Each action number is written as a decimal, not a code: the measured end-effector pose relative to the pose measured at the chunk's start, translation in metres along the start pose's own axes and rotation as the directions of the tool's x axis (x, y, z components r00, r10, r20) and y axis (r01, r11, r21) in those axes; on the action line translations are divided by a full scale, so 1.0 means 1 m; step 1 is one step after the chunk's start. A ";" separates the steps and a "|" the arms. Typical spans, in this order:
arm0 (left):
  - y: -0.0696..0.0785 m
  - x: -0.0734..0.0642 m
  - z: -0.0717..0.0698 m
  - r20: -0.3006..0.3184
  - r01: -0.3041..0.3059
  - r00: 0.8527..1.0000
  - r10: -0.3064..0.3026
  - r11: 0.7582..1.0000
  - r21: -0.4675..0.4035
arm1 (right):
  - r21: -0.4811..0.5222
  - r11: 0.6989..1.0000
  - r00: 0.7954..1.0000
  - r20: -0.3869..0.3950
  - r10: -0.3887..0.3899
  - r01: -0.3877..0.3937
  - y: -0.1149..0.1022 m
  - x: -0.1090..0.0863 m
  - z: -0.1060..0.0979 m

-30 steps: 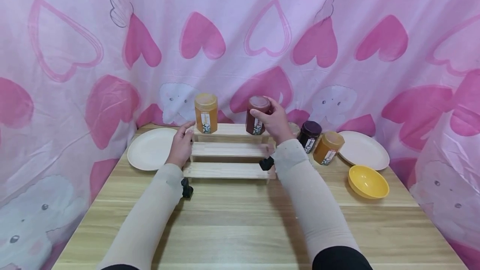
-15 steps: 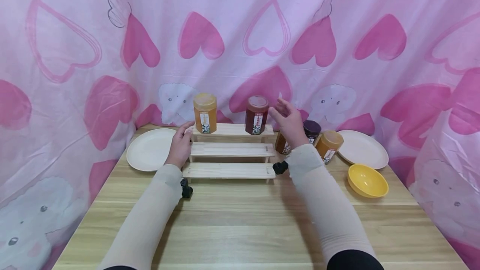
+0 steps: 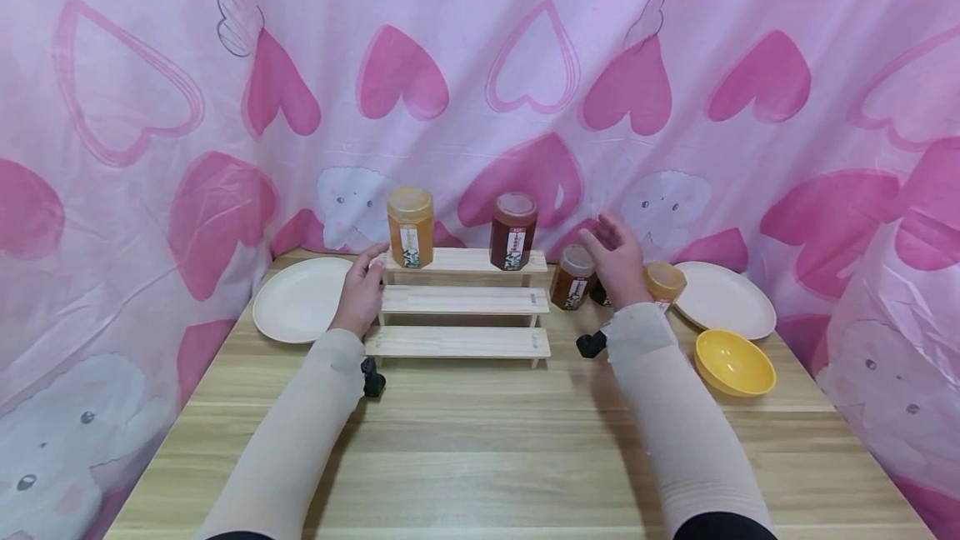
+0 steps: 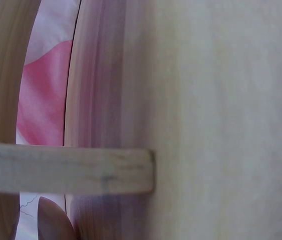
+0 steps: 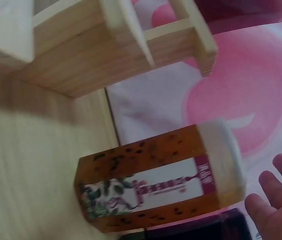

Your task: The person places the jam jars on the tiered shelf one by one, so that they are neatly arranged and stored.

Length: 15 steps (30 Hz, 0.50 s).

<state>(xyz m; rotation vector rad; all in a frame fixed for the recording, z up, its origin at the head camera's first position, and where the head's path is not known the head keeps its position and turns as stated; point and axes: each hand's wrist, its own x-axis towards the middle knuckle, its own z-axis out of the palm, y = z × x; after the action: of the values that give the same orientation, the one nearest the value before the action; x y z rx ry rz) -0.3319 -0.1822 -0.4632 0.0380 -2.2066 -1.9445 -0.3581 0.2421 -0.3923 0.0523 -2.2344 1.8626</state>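
Hands (image 3: 617,260) near amber, white-lidded jar (image 3: 573,276)

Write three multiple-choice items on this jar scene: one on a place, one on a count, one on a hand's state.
1. Where does the dark red jar stand?
A. top step of the wooden rack
B. in the yellow bowl
C. on the left plate

2. How many jars stand on the rack?
A. one
B. two
C. four

3. How is the right hand?
A. gripping a plate
B. flat on the table
C. fingers spread, holding nothing

Answers:
1. A, it stands beside the amber jar on the top step.
2. B, only those two.
3. C, it hovers by the table jars.
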 end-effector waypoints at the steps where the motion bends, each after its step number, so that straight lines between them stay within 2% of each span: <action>1: 0.000 0.000 0.000 -0.001 0.003 1.000 -0.003 1.000 -0.002 | 0.001 1.000 1.000 -0.003 -0.005 0.005 0.002 -0.001 -0.001; 9: 0.002 0.000 0.001 0.007 0.008 1.000 -0.008 1.000 -0.001 | -0.036 0.999 1.000 -0.031 0.007 -0.008 0.015 -0.010 0.001; 15: 0.005 0.000 -0.001 0.020 0.033 0.999 -0.032 0.999 -0.009 | -0.016 0.999 0.999 -0.035 0.035 -0.035 0.027 -0.013 0.006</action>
<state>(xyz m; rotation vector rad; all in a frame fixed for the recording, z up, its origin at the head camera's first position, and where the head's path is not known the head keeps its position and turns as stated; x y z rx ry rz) -0.3311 -0.1820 -0.4585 0.0538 -2.2224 -1.9808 -0.3513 0.2402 -0.4214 -0.0218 -2.2410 1.8481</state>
